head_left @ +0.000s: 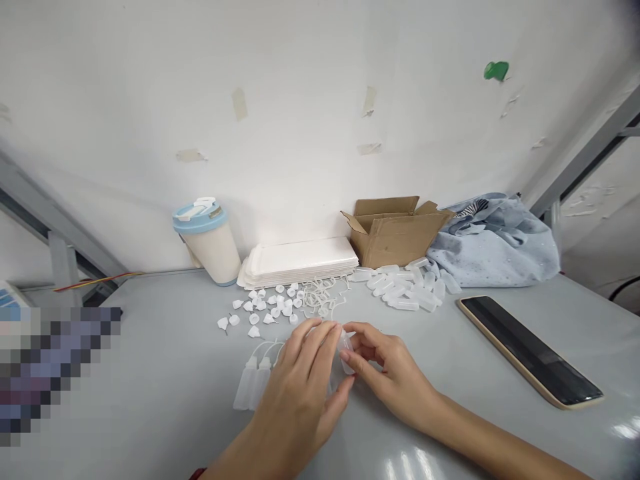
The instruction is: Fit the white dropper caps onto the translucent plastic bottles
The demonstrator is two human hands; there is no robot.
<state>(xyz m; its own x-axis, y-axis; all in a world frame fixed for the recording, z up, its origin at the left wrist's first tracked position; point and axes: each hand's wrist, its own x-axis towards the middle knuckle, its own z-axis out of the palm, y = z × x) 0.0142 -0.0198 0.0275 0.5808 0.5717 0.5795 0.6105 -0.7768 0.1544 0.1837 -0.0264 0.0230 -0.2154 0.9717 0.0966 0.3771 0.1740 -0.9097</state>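
Note:
My right hand (393, 363) pinches a small translucent plastic bottle (346, 353) between thumb and fingers, just above the table. Close against it on the left is my left hand (297, 387), its fingers bent over and the fingertips at the bottle's top; the thumb lies near its lower end. Partly hidden behind the left hand, a few similar bottles (247, 385) with thin white tubes at their necks rest side by side. Beyond the hands lie loose white nozzle caps (275, 311), thin curved tubes (320, 295) and a pile of translucent bottles (405, 288).
A stack of white trays or cards (300, 260) sits by the wall, between a blue-lidded cup (213, 247) and an open cardboard box (400, 240). Light blue cloth (500, 247) is bunched at the right back. A phone (530, 350) lies on the grey table (150, 400).

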